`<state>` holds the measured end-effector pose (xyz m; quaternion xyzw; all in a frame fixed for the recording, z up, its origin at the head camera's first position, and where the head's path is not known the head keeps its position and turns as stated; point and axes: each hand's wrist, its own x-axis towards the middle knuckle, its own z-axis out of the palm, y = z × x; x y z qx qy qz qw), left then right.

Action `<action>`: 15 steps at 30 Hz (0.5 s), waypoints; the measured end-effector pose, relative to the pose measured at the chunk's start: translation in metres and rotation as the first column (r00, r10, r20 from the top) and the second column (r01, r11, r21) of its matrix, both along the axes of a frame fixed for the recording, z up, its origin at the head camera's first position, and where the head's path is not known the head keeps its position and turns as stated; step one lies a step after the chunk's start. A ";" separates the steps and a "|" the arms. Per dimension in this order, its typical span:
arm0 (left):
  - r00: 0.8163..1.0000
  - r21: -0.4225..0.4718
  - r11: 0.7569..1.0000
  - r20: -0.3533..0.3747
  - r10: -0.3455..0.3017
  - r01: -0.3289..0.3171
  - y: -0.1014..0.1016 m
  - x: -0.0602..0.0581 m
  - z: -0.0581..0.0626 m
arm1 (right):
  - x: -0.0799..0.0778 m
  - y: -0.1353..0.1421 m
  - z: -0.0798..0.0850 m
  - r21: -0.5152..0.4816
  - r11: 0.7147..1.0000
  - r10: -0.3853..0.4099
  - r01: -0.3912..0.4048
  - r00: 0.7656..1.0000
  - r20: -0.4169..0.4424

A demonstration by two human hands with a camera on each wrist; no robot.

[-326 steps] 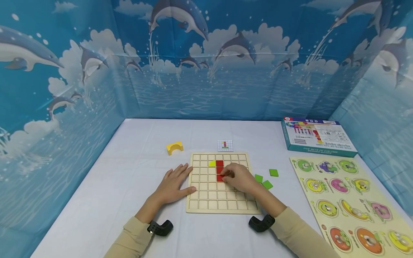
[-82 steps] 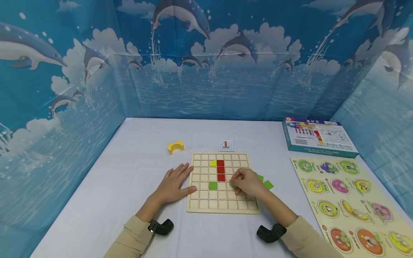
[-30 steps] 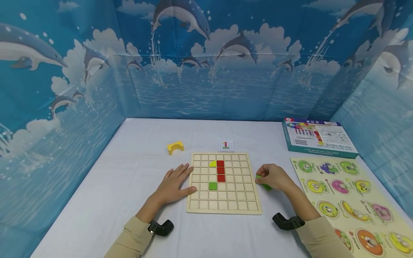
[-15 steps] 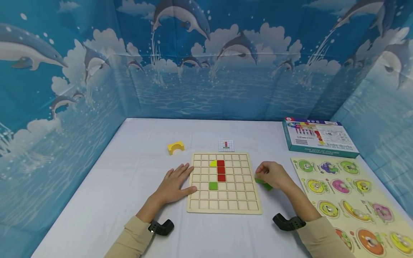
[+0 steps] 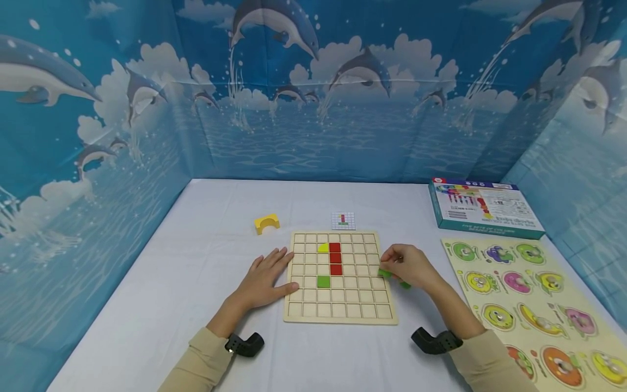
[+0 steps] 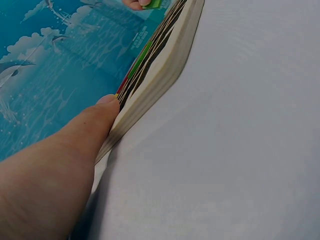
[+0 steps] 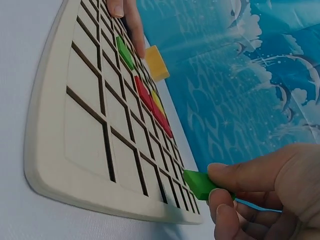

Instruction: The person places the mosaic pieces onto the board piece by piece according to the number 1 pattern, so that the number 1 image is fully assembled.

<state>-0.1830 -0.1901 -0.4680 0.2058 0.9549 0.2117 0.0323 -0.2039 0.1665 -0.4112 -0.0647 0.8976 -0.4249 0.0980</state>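
My right hand [image 5: 409,265] pinches a green square tile [image 7: 199,184] between thumb and fingers, just over the right edge of the wooden grid board [image 5: 340,317]. Another green tile [image 5: 405,285] shows partly beneath that hand on the cloth. My left hand [image 5: 263,280] lies with fingers spread along the board's left edge, its thumb [image 6: 106,102] touching the rim. In the grid sit a column of red tiles [image 5: 335,259], a yellow tile [image 5: 323,248] with a rounded side beside the top red one, and a green tile [image 5: 323,281] lower left.
Behind the board lie a small pattern card [image 5: 343,220] and a yellow arch block [image 5: 266,223]. To the right are a boxed game [image 5: 482,209] and a fruit puzzle board [image 5: 509,286]. A dolphin-print curtain [image 5: 313,136] surrounds the white-covered table [image 5: 220,207].
A green tile has appeared in the grid since the oldest frame. My right hand went out to the loose green tiles, took one and has shifted left to the board's edge. The left hand stays put.
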 end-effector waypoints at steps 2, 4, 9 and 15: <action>1.000 0.003 1.000 -0.001 0.001 -0.001 0.000 0.000 0.000 | 0.001 -0.003 0.000 -0.024 1.000 0.013 -0.013 1.000 0.013; 1.000 0.001 1.000 0.001 0.001 -0.001 0.000 0.000 0.000 | 0.001 -0.007 -0.001 -0.044 0.999 0.023 -0.022 0.999 0.025; 1.000 0.001 1.000 0.002 -0.002 0.002 0.000 0.000 0.001 | 0.003 -0.018 -0.004 -0.082 0.995 0.056 -0.052 0.997 0.045; 1.000 0.004 1.000 0.010 -0.005 0.005 0.000 0.000 0.001 | 0.009 -0.031 -0.006 -0.078 0.992 0.104 -0.102 0.994 0.022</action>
